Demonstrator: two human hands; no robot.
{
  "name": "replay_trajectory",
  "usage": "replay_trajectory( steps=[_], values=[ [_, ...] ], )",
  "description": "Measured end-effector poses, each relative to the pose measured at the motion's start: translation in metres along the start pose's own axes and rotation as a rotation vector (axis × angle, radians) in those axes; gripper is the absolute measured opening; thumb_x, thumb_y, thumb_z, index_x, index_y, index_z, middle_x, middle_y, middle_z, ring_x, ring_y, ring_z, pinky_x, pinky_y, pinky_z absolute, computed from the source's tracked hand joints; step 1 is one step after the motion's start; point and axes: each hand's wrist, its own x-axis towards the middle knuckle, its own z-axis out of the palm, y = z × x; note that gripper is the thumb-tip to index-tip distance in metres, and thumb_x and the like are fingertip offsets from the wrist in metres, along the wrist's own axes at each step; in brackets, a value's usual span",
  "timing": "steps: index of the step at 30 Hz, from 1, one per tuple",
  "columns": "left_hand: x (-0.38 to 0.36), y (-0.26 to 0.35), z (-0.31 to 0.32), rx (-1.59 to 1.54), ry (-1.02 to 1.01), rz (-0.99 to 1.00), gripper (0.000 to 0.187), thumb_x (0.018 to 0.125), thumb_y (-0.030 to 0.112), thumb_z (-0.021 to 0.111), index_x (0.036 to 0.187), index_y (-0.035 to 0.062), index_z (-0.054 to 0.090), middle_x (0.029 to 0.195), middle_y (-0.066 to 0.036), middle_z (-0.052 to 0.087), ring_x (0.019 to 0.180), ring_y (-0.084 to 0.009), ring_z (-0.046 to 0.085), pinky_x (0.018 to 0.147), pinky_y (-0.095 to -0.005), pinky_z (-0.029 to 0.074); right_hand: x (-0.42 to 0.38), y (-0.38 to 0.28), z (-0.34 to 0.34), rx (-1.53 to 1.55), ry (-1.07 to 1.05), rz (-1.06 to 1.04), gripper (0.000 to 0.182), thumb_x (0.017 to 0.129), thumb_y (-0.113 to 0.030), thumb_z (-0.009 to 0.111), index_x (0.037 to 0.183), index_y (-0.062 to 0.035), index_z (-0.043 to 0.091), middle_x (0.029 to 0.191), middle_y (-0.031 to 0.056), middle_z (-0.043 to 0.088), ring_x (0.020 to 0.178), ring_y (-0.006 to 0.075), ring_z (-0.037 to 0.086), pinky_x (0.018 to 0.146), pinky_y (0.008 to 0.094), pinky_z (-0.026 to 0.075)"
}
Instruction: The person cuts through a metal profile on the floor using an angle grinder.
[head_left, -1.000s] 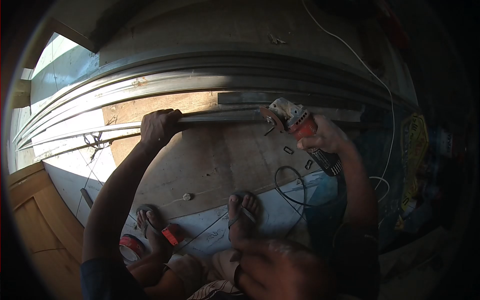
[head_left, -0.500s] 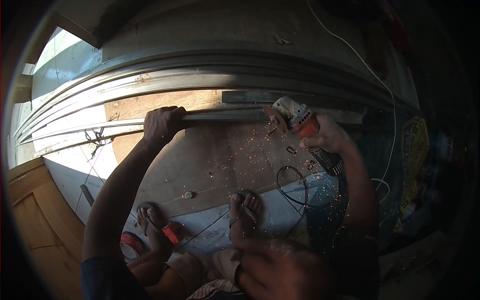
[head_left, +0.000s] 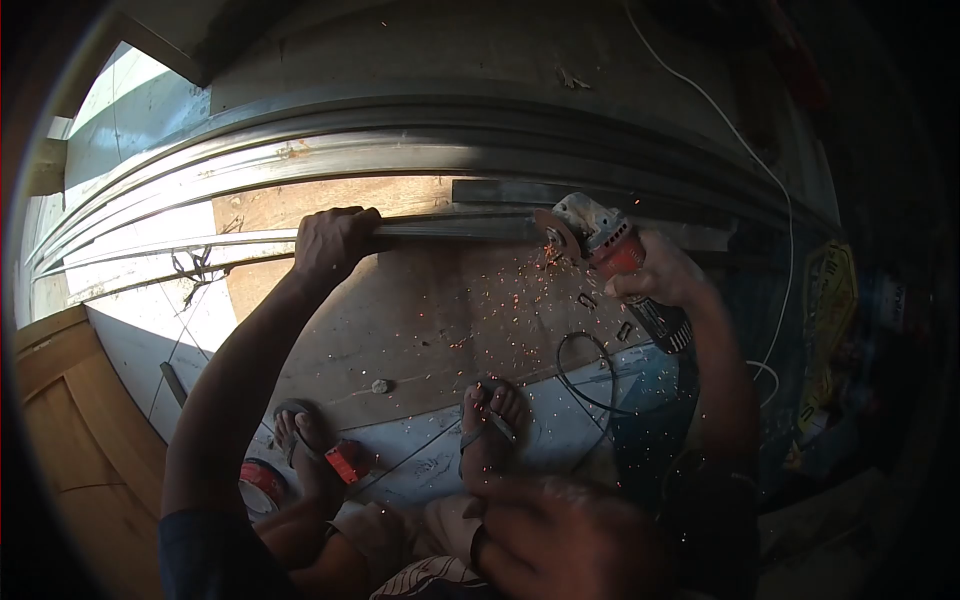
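Observation:
My left hand [head_left: 335,242] is closed around a long, thin metal bar [head_left: 455,228], pressing it down over the brown board. My right hand [head_left: 665,272] grips a red and black angle grinder [head_left: 618,252] by its body. The grinder's reddish disc [head_left: 553,235] stands on edge at the bar's right end, touching it or very near it. Orange sparks [head_left: 515,300] spray down and left from the disc toward my feet. The exact contact spot is hidden by the disc.
Several long metal profiles [head_left: 400,160] lie behind the bar. Below are a black cable loop [head_left: 612,378], my sandalled feet [head_left: 490,415], a red block [head_left: 348,461] and a red-rimmed round container [head_left: 262,488]. A white cord [head_left: 735,130] runs down the right; a wooden panel [head_left: 85,420] stands left.
The view has shifted slightly, so the hands, bar and grinder appear a little further right. The sparks are spread differently. Both grips look the same.

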Motion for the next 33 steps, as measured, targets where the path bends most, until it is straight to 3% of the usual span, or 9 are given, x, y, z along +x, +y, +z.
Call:
replay_trajectory(
  steps=[3, 7, 9, 10, 12, 28, 30, 33],
  values=[
    [0.0, -0.001, 0.001, 0.0, 0.005, 0.003, 0.023, 0.089, 0.036, 0.071, 0.094, 0.0135, 0.071, 0.079, -0.01, 0.069, 0.074, -0.0362, 0.07, 0.063, -0.0464, 0.05, -0.003, -0.013, -0.005, 0.021, -0.068, 0.09, 0.081, 0.058, -0.049, 0.086, 0.109, 0.0101, 0.065, 0.106, 0.024, 0.068, 0.1, 0.0364, 0.067, 0.09, 0.0409, 0.051],
    [-0.001, -0.001, 0.0, -0.006, -0.004, -0.001, 0.026, 0.089, 0.039, 0.072, 0.094, 0.0135, 0.071, 0.079, -0.01, 0.069, 0.074, -0.0364, 0.069, 0.063, -0.0465, 0.05, -0.002, -0.007, -0.002, 0.009, -0.02, 0.055, 0.075, 0.058, -0.047, 0.086, 0.103, 0.0097, 0.066, 0.099, 0.0224, 0.069, 0.094, 0.0349, 0.068, 0.085, 0.0404, 0.052],
    [0.0, 0.0, 0.0, -0.005, -0.003, 0.0, 0.026, 0.089, 0.039, 0.072, 0.094, 0.0136, 0.071, 0.079, -0.01, 0.069, 0.073, -0.0365, 0.069, 0.062, -0.0465, 0.05, -0.002, -0.011, -0.003, 0.01, -0.045, 0.085, 0.065, 0.059, -0.033, 0.083, 0.113, 0.0017, 0.067, 0.097, 0.0092, 0.069, 0.088, 0.0214, 0.065, 0.084, 0.0337, 0.051],
    [0.0, 0.0, 0.0, -0.004, -0.002, 0.003, 0.026, 0.089, 0.039, 0.072, 0.094, 0.0136, 0.071, 0.079, -0.01, 0.069, 0.073, -0.0365, 0.069, 0.062, -0.0466, 0.05, -0.004, -0.017, -0.004, 0.01, -0.045, 0.085, 0.065, 0.059, -0.033, 0.083, 0.113, 0.0017, 0.067, 0.097, 0.0092, 0.069, 0.088, 0.0214, 0.065, 0.084, 0.0337, 0.051],
    [0.0, 0.0, -0.001, -0.009, 0.005, 0.011, 0.025, 0.089, 0.039, 0.072, 0.094, 0.0136, 0.071, 0.079, -0.009, 0.069, 0.073, -0.0363, 0.069, 0.062, -0.0465, 0.05, -0.008, -0.032, -0.008, 0.058, -0.067, 0.084, 0.07, 0.058, -0.045, 0.085, 0.101, 0.0075, 0.067, 0.095, 0.021, 0.07, 0.09, 0.0328, 0.068, 0.082, 0.0397, 0.051],
    [-0.001, 0.003, -0.001, 0.02, 0.046, 0.05, 0.028, 0.087, 0.04, 0.074, 0.09, 0.0125, 0.068, 0.076, -0.007, 0.067, 0.073, -0.033, 0.07, 0.061, -0.0462, 0.05, -0.007, -0.019, -0.004, 0.086, -0.029, 0.004, 0.067, 0.061, -0.043, 0.084, 0.106, 0.003, 0.069, 0.091, 0.0159, 0.069, 0.085, 0.0295, 0.067, 0.08, 0.0391, 0.051],
    [-0.001, 0.002, -0.002, 0.029, 0.028, 0.057, 0.028, 0.087, 0.04, 0.074, 0.09, 0.0124, 0.067, 0.076, -0.007, 0.067, 0.073, -0.0333, 0.07, 0.06, -0.0463, 0.05, -0.008, -0.022, -0.002, 0.183, -0.08, 0.048, 0.065, 0.062, -0.042, 0.083, 0.109, 0.0012, 0.068, 0.095, 0.0138, 0.069, 0.087, 0.0262, 0.067, 0.08, 0.0376, 0.051],
    [0.006, 0.0, -0.004, 0.05, 0.021, 0.05, 0.035, 0.085, 0.045, 0.076, 0.086, 0.0113, 0.067, 0.074, -0.009, 0.068, 0.071, -0.035, 0.07, 0.059, -0.0468, 0.05, -0.022, -0.033, 0.007, 0.407, 0.013, -0.019, 0.059, 0.063, -0.037, 0.081, 0.108, 0.0006, 0.068, 0.09, 0.0092, 0.068, 0.086, 0.0219, 0.067, 0.079, 0.0354, 0.051]
  ],
)
